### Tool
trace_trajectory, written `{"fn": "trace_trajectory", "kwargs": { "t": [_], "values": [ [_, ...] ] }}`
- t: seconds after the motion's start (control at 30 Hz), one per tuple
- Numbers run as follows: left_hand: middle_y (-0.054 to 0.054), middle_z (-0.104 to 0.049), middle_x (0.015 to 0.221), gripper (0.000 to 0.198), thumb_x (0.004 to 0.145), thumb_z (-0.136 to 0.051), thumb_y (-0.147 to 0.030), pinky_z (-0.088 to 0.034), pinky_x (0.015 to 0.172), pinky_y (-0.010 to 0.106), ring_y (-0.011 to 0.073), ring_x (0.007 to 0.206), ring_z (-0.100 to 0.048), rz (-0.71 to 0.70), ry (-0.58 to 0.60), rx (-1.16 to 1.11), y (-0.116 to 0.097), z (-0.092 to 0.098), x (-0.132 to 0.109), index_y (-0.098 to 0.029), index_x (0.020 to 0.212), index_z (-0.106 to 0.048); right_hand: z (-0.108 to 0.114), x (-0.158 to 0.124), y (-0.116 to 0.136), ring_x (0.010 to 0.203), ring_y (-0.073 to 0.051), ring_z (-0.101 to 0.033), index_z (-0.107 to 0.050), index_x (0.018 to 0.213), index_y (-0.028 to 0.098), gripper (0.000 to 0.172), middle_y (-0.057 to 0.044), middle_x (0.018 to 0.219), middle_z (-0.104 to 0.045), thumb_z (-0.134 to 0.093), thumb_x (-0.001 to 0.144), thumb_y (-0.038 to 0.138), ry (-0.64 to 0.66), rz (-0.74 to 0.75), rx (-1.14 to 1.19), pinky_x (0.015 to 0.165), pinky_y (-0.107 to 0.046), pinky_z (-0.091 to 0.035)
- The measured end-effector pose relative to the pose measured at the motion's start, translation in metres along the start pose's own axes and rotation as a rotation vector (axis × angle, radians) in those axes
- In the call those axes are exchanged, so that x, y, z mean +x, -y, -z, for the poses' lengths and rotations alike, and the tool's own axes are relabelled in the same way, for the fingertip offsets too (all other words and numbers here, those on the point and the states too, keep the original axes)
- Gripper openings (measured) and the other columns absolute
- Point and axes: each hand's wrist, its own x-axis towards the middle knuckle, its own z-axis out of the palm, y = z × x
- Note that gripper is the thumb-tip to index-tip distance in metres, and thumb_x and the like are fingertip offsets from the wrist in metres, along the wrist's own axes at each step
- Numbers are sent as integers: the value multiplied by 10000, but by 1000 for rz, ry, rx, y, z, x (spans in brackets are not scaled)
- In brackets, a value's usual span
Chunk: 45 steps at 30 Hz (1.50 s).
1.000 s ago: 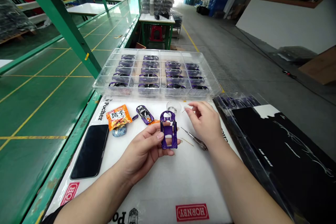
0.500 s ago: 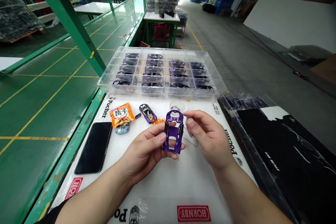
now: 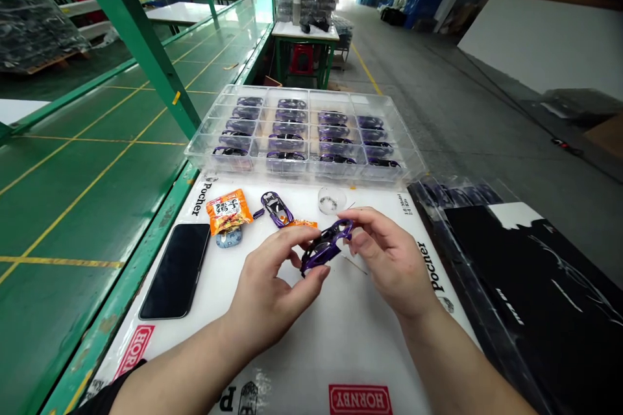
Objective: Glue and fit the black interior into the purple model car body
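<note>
A purple model car body [image 3: 327, 246] with open window cut-outs is tilted on its side above the table. My left hand [image 3: 275, 282] grips its near end, thumb below and fingers above. At the far end, the thumb and index finger of my right hand [image 3: 389, 259] close around the edge of the shell. Whether a small part is also between those fingers is hidden. Beyond the hands, another purple car body [image 3: 276, 209] lies on the table beside a small dark purple piece [image 3: 258, 213]. A clear round dish [image 3: 331, 200] holds tiny dark bits.
A clear compartment tray [image 3: 304, 172] with rows of purple car bodies stands at the back. To the left lie a phone [image 3: 175, 270], an orange snack packet [image 3: 228, 211] and a blue patterned object [image 3: 228, 238]. A thin rod [image 3: 356, 264] lies near my right hand. Black printed packaging [image 3: 530, 272] is at right.
The car body has been turned from facing me upright to lying tilted on its side. My left thumb has shifted below it, and my right fingers now meet its far end.
</note>
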Motion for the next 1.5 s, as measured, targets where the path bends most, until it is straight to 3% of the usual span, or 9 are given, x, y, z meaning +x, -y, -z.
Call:
{"fn": "trace_trajectory", "kwargs": {
  "t": [0.1,0.27,0.4,0.57,0.7,0.8,1.13,1.27,1.5],
  "values": [
    [90,-837,1343,368,984,-870,-250,-600,894,373,278,1174,-770,-108,-33,114,-2,2,0,-288,1340,-790,3,-1,-3,898,-195,-726,-851,1285,353,298,-49,1176,-797,-794,1059,539,34,-24,54,823,-348,-627],
    [77,-858,1324,390,965,-878,-195,-550,1147,481,312,1263,-764,-280,-78,228,0,8,6,-311,1330,-802,2,0,-6,1050,-227,-766,-852,1316,359,314,-66,1356,-796,-874,1010,425,70,-33,81,899,-372,-666],
    [71,-858,1342,415,937,-893,-162,-528,1198,505,324,1275,-768,-322,-93,234,-1,13,9,-323,1315,-827,-1,0,-4,1170,-246,-775,-855,1324,380,323,-59,1417,-791,-882,1005,340,69,0,64,899,-356,-675],
    [89,-818,1436,459,894,-949,-214,-509,1229,479,345,1378,-723,-152,-102,101,-6,15,12,-309,1331,-846,1,-2,-9,1197,-269,-770,-857,1311,369,336,-68,1418,-794,-915,981,359,27,33,97,1028,-435,-673],
    [111,-818,1380,535,865,-995,-321,-576,1073,428,329,1226,-755,44,-79,-31,-3,14,14,-281,1372,-829,2,-2,-12,1182,-263,-772,-840,1332,377,366,-63,1430,-801,-923,976,377,20,47,113,1060,-456,-666],
    [102,-828,1317,543,881,-988,-369,-578,1059,419,301,1145,-772,111,-43,-101,2,14,13,-267,1384,-810,2,-2,-12,1193,-269,-771,-834,1339,376,371,-62,1453,-799,-919,979,388,12,49,97,1057,-463,-665],
    [109,-840,1302,509,875,-996,-396,-597,1076,412,299,1196,-788,297,-13,-432,5,10,15,-223,1306,-788,0,-4,-9,1121,-257,-749,-810,1396,392,402,-66,1491,-769,-893,1004,355,32,93,-18,964,-441,-649],
    [104,-853,1254,505,858,-1007,-366,-601,1070,421,298,1185,-795,332,-22,-500,6,8,16,-212,1289,-792,0,-5,-13,1104,-267,-720,-776,1448,413,464,-69,1510,-742,-897,1001,387,37,118,-106,974,-481,-626],
    [105,-835,1300,511,863,-1001,-375,-603,1054,436,316,1156,-779,212,-59,-264,7,10,10,-248,1322,-817,-1,-7,-14,1068,-263,-740,-786,1432,396,476,-78,1520,-739,-923,975,397,15,126,-103,972,-476,-640]
  ]
}}
